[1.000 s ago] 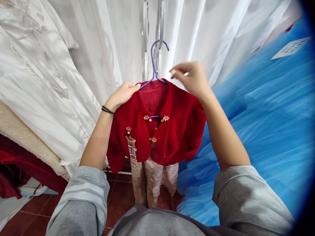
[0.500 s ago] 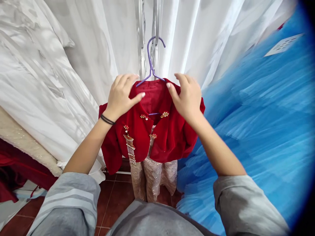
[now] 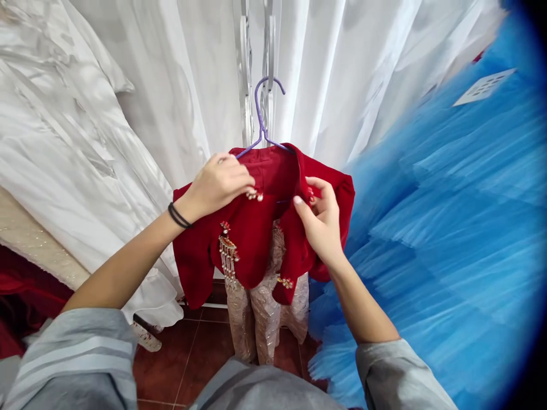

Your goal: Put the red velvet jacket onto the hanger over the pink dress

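A short red velvet jacket [image 3: 252, 245] with a stand-up collar hangs on a purple hanger [image 3: 261, 114] in front of me. My left hand [image 3: 222, 185] is closed at the collar on the left, its fingertips beside a beaded clasp [image 3: 255, 195]. On the other side my right hand [image 3: 320, 216] pinches the front edge near the collar and holds it folded outward. A second clasp [image 3: 310, 195] shows partly behind those fingers, and another clasp [image 3: 285, 282] sits on the turned-back lower edge. A beaded tassel brooch [image 3: 229, 256] dangles on the jacket's left front.
Below the jacket hangs a pale, shiny patterned garment [image 3: 262, 319]. White dresses [image 3: 85, 159] crowd the left, and a blue tulle gown [image 3: 436, 216] fills the right. Behind are a metal stand [image 3: 270, 34] and a white curtain [image 3: 325, 68]. The floor has red-brown tiles [image 3: 171, 364].
Both hands have come down from the shoulders to the collar edges and closed there. The jacket's right front edge is now pulled open and folded outward.
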The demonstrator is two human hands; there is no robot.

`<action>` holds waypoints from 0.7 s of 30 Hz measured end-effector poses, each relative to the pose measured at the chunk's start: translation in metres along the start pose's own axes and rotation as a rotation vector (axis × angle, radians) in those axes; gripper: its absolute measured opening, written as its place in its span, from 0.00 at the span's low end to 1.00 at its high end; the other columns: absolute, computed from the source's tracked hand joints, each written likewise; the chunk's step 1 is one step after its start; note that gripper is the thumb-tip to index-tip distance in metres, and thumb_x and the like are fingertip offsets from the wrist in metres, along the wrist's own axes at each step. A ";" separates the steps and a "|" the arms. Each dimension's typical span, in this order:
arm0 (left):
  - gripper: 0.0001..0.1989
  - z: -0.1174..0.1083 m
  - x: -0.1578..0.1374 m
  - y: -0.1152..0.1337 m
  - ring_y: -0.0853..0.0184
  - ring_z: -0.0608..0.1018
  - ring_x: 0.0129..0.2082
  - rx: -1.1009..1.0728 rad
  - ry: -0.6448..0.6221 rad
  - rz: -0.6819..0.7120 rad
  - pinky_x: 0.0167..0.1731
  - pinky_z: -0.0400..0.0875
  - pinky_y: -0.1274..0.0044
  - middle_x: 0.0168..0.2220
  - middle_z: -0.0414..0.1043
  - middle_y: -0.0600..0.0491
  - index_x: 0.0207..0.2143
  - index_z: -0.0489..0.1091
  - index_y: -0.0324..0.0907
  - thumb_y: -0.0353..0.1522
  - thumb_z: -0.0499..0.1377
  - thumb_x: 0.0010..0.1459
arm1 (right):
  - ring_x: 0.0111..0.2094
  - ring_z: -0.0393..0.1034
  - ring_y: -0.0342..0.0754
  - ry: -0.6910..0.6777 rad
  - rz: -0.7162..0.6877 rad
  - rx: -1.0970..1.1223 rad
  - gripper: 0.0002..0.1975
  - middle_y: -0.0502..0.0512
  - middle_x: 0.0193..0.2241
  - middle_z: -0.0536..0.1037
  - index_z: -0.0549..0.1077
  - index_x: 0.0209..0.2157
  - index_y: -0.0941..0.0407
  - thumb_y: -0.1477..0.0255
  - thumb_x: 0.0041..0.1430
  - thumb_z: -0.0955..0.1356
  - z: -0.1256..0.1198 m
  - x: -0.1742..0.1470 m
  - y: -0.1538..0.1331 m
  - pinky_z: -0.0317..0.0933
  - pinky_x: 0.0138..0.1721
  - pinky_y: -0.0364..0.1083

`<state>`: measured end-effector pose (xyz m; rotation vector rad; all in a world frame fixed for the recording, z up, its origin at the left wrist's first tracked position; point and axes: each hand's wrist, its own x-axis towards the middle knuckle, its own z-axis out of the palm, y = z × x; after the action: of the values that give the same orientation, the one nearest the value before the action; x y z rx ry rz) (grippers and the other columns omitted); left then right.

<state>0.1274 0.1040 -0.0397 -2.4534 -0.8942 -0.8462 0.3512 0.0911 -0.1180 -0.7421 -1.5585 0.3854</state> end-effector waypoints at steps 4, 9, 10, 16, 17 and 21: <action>0.17 0.025 0.022 -0.009 0.61 0.73 0.39 0.179 0.128 -0.102 0.50 0.63 0.64 0.32 0.74 0.49 0.33 0.74 0.42 0.35 0.47 0.67 | 0.34 0.71 0.44 -0.171 -0.062 0.270 0.39 0.56 0.44 0.71 0.41 0.68 0.49 0.53 0.64 0.63 0.049 0.003 -0.004 0.71 0.37 0.45; 0.15 0.048 0.010 -0.005 0.61 0.73 0.45 0.283 0.214 -0.069 0.53 0.62 0.65 0.42 0.76 0.48 0.44 0.74 0.42 0.32 0.47 0.67 | 0.48 0.72 0.46 -0.241 -0.050 0.268 0.44 0.60 0.52 0.69 0.30 0.69 0.50 0.59 0.65 0.63 0.084 -0.029 0.046 0.69 0.54 0.51; 0.15 0.049 0.003 0.001 0.60 0.73 0.46 0.296 0.261 -0.066 0.52 0.63 0.65 0.45 0.75 0.47 0.46 0.73 0.42 0.33 0.48 0.67 | 0.51 0.71 0.47 -0.234 -0.060 0.231 0.42 0.61 0.54 0.69 0.30 0.69 0.50 0.62 0.66 0.62 0.085 -0.036 0.053 0.68 0.57 0.53; 0.22 0.071 -0.050 0.030 0.57 0.75 0.41 0.363 0.221 -0.240 0.40 0.65 0.69 0.44 0.76 0.42 0.47 0.70 0.36 0.46 0.53 0.63 | 0.64 0.59 0.53 -0.271 -0.166 -0.019 0.35 0.65 0.63 0.63 0.43 0.69 0.55 0.71 0.65 0.61 0.075 -0.059 0.049 0.60 0.64 0.57; 0.21 0.074 -0.057 0.032 0.57 0.75 0.41 0.349 0.180 -0.301 0.40 0.65 0.69 0.43 0.76 0.42 0.46 0.70 0.36 0.44 0.54 0.63 | 0.64 0.60 0.52 -0.250 -0.169 -0.028 0.33 0.65 0.63 0.63 0.47 0.68 0.55 0.71 0.65 0.61 0.072 -0.067 0.048 0.60 0.64 0.56; 0.12 0.071 -0.071 0.033 0.61 0.75 0.35 0.208 0.057 -0.456 0.37 0.64 0.72 0.33 0.74 0.48 0.35 0.69 0.40 0.38 0.53 0.65 | 0.48 0.72 0.50 0.183 0.118 0.019 0.18 0.59 0.45 0.77 0.68 0.53 0.56 0.68 0.62 0.65 0.054 -0.132 0.075 0.65 0.55 0.54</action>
<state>0.1348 0.0872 -0.1442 -2.0665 -1.4710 -0.9090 0.3140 0.0694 -0.2736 -0.8331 -1.3413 0.4069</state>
